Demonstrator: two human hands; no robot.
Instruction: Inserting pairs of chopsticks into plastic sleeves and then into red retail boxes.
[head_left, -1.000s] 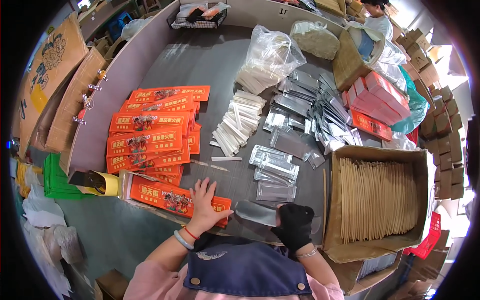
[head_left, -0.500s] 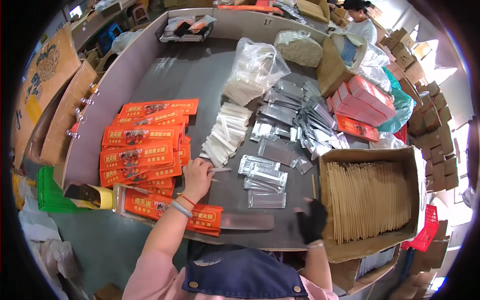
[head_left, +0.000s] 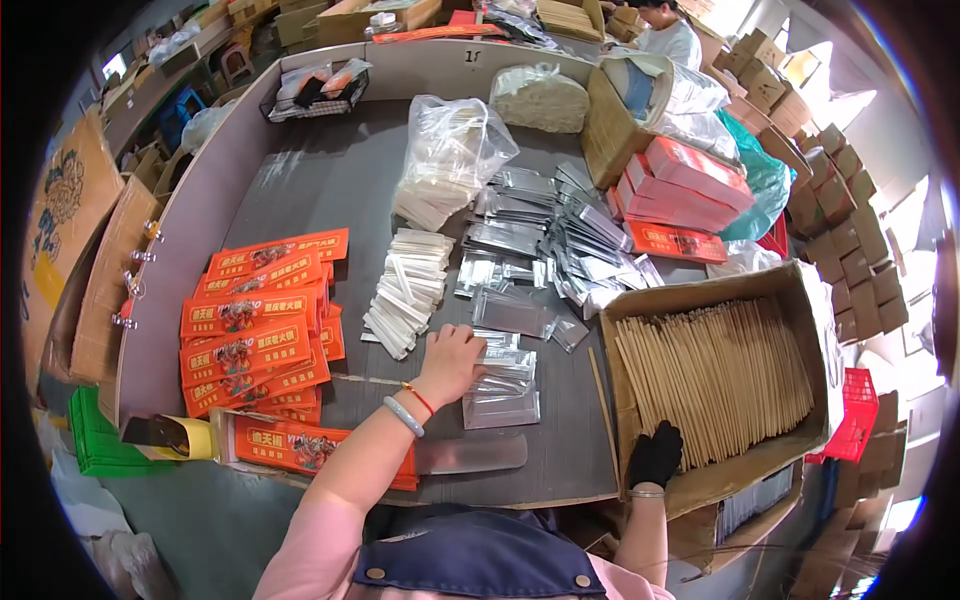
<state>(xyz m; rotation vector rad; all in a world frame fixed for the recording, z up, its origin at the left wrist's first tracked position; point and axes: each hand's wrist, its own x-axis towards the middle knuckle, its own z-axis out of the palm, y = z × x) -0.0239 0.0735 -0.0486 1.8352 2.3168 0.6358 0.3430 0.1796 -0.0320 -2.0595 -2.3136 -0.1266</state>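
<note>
My bare left hand (head_left: 450,368), with a red cord and a pale bangle at the wrist, is bent over a small stack of flat silver packets (head_left: 505,408). Its fingers are closed at the stack's left edge, on a packet partly hidden beneath them. A black half-finger glove covers my right hand (head_left: 656,456), which reaches into the near left corner of a cardboard box (head_left: 715,290). Its fingers curl onto the ends of wooden chopsticks (head_left: 715,380) packed in that box. White paper-wrapped strips (head_left: 408,290) lie beyond my left hand.
Orange printed sleeves (head_left: 250,335) are piled at left; more fill a tray (head_left: 225,440) at the near edge. More silver packets (head_left: 515,235), a clear bag (head_left: 450,150) and red boxes (head_left: 680,190) stand farther back. One loose chopstick (head_left: 603,410) lies beside the box. A person (head_left: 668,38) is at the far right.
My left hand has moved from the white strips to the silver packets; the thin white strip it held no longer shows in it. My right hand has moved from the table into the chopstick box.
</note>
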